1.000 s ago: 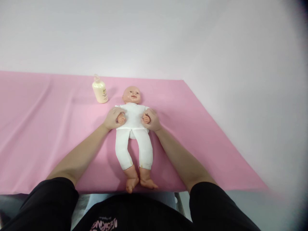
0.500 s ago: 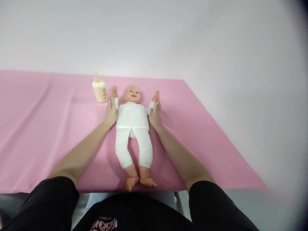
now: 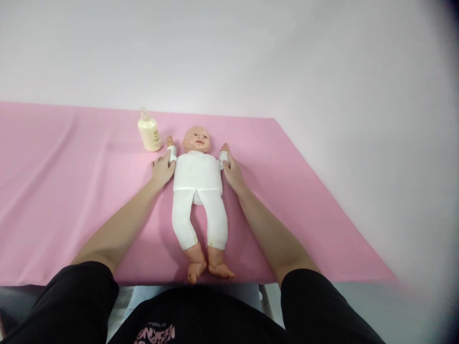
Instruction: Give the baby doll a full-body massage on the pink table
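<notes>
Baby doll lies face-up on the pink sheet, long axis running near to far, head far. My left hand and right hand flank its torso, each loosely grasping one raised doll arm at the sleeve, equally near.

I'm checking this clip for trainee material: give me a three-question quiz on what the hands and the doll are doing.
1. True or false: the cream plastic lotion bottle lies on its side.
2. Which does the left hand touch: A the bottle, B the plastic baby doll in white clothes, C nothing?
3. What colour is the cloth covering the table?

Key: 1 false, it stands upright. 2 B; the right hand touches the doll's other arm. 3 pink.
</notes>
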Available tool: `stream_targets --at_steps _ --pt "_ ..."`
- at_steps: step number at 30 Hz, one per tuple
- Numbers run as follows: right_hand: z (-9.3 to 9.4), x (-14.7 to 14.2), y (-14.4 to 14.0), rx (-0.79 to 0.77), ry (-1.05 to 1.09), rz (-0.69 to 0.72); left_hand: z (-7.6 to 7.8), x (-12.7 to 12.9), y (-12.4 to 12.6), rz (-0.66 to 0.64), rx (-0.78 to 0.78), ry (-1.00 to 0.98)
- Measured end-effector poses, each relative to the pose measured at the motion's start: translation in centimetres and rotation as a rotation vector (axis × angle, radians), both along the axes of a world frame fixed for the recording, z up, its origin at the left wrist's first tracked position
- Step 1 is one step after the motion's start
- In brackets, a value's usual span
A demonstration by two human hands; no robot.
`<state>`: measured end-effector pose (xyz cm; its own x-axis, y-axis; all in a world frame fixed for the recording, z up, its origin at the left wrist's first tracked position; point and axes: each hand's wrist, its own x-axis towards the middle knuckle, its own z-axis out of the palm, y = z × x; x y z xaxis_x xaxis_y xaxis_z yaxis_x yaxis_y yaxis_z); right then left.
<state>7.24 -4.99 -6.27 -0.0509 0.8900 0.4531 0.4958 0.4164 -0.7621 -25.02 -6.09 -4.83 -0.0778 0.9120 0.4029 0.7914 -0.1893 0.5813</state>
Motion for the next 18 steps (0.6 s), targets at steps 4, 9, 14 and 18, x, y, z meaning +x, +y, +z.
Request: stream_targets --at_steps 4,9,14,18 --pt "0.4 -0.2 -0.3 -0.061 0.058 -0.043 0.0 -0.1 0.0 -0.015 -0.004 -0.014" --pt "1.1 -0.9 -1.0 0.01 0.126 -0.029 0.6 0.2 -0.3 -0.089 0.122 -0.056" --pt "1.8 -1.7 -1.9 0.186 0.16 -0.029 1.5 0.9 -1.4 -0.192 0.323 -0.093" --pt "2.1 -2.0 -2.8 0.318 0.113 -0.001 2.5 1.4 -2.9 -0.255 0.367 -0.069"
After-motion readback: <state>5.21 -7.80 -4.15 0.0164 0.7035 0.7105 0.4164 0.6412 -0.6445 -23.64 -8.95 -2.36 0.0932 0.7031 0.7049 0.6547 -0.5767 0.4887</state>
